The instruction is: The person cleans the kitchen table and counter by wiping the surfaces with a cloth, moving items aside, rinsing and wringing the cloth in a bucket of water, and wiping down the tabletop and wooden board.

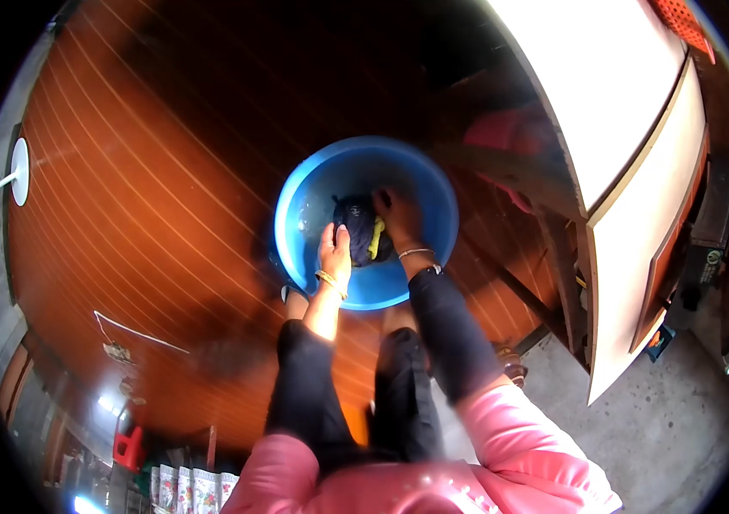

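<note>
A round blue basin stands on the brown floor between and beyond my feet. Inside it lies a dark bundled cloth with a yellow-green strip on its right side. My left hand rests against the cloth's near left edge, its fingers apart. On the right, my right hand is at the cloth's upper right side; its fingers are curled, dark and blurred, so their grip is unclear. Both wrists wear bands.
A white-topped table with wooden legs stands at the right, with a pink object beneath it. A white disc on a pole is at far left. A red object and patterned packets are at lower left.
</note>
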The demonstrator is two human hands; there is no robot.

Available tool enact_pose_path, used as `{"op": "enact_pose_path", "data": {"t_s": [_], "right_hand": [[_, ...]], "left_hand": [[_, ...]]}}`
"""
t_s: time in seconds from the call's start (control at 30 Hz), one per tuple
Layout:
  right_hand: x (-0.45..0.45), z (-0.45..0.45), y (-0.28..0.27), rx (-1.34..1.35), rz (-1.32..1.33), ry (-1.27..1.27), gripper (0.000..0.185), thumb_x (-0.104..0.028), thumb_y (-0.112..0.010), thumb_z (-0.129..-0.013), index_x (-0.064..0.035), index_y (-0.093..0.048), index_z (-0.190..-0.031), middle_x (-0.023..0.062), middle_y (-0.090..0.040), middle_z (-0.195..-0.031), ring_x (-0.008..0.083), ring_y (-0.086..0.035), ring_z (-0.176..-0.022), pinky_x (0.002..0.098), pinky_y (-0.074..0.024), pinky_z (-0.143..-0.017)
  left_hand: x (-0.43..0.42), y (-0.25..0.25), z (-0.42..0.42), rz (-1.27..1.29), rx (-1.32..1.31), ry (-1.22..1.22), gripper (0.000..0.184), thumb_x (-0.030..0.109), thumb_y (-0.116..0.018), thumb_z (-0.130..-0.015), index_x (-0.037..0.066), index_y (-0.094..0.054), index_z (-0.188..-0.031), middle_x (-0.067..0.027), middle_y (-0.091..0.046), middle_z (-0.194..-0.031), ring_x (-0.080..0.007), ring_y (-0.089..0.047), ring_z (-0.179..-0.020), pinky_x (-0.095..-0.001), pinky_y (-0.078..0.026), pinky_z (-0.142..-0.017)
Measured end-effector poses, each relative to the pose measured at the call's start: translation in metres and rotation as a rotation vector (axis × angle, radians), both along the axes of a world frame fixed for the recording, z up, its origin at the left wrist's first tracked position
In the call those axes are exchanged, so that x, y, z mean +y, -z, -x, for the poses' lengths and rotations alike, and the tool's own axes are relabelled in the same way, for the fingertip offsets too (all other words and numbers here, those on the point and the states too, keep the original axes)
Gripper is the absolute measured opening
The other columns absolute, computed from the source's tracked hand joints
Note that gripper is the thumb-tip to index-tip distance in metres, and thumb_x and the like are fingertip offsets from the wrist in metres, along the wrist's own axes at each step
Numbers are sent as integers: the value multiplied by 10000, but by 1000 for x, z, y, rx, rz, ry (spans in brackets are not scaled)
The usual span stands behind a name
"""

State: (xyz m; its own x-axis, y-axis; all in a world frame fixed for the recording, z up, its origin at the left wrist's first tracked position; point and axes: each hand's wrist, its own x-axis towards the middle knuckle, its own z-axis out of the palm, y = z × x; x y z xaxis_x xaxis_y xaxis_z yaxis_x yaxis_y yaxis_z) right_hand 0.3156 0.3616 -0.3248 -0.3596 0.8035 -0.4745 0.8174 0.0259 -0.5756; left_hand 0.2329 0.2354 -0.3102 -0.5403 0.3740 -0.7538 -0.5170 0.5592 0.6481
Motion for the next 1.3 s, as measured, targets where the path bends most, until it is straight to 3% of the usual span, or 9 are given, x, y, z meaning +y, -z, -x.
{"op": "enact_pose_path", "data": {"t_s": [0.17,0.27,0.33,0.4,0.7,0.9,1.07,1.2,1.3], "right_hand": [[-13,-18,30,-63,-498,34,553,-376,-632,-835,-68,-510,-1277,210,-602,-1159,382,-594,-1027,402,-476,-879],[-48,-9,25,-118,-387,-100,635,-368,-652,-812,-74,-448,-1337,217,-558,-1225,385,-565,-1080,409,-446,-933],[-66,5,-1,192,165,214,572,-287,-658,-810,-79,-480,-1313,218,-584,-1178,371,-587,-1045,399,-456,-928],[-82,11,-35,415,223,138,435,-207,-646,-817,-76,-558,-1222,205,-622,-1088,347,-618,-987,380,-486,-873],[-111,24,-134,435,-73,-46,118,-79,-668,-767,-60,-639,-879,132,-635,-798,304,-633,-757,372,-511,-687],[-35,30,-69,125,-124,24,152,-191,-571,-810,-135,-625,-939,138,-656,-875,353,-633,-796,441,-510,-691],[-17,-10,7,-33,-16,12,218,-302,-559,-845,-189,-634,-1016,165,-659,-907,361,-638,-832,454,-513,-710],[-8,-45,16,-109,-124,-128,311,-331,-576,-855,-132,-620,-1090,170,-656,-979,374,-616,-921,469,-476,-824],[-5,-47,11,-273,-307,-262,388,-370,-608,-843,-70,-611,-1089,168,-645,-1031,382,-578,-1003,481,-435,-885]], "left_hand": [[-17,19,8,-27,-193,88,726,370,-618,-874,121,-253,-1450,-135,-341,-1419,-268,-421,-1228,-457,-369,-975],[-9,8,7,83,-543,7,901,511,-662,-816,209,-142,-1487,-120,-153,-1523,-334,-345,-1292,-612,-343,-944],[-4,4,6,-56,-666,-308,875,563,-662,-794,207,-225,-1462,-118,-293,-1463,-327,-398,-1254,-608,-359,-942],[-16,18,22,-61,-925,-366,706,606,-632,-795,93,-508,-1263,-118,-558,-1193,-255,-525,-1131,-477,-431,-946],[-26,-27,18,-292,-995,-379,518,433,-539,-912,54,-500,-1263,-87,-574,-1174,-204,-592,-1040,-342,-491,-891],[-10,-9,-20,-366,-803,-384,378,232,-447,-954,34,-485,-1274,-81,-577,-1178,-199,-594,-1056,-334,-507,-882],[-6,-20,-3,-239,-659,-311,154,160,-610,-878,42,-623,-976,-66,-644,-948,-182,-632,-872,-319,-523,-735],[-8,-19,20,-124,-594,-207,502,199,-680,-833,30,-453,-1248,-106,-582,-1173,-266,-558,-1079,-495,-410,-923],[-17,-13,28,73,-420,-8,682,345,-655,-837,217,-296,-1403,-51,-391,-1405,-258,-332,-1299,-527,-361,-916]]}}
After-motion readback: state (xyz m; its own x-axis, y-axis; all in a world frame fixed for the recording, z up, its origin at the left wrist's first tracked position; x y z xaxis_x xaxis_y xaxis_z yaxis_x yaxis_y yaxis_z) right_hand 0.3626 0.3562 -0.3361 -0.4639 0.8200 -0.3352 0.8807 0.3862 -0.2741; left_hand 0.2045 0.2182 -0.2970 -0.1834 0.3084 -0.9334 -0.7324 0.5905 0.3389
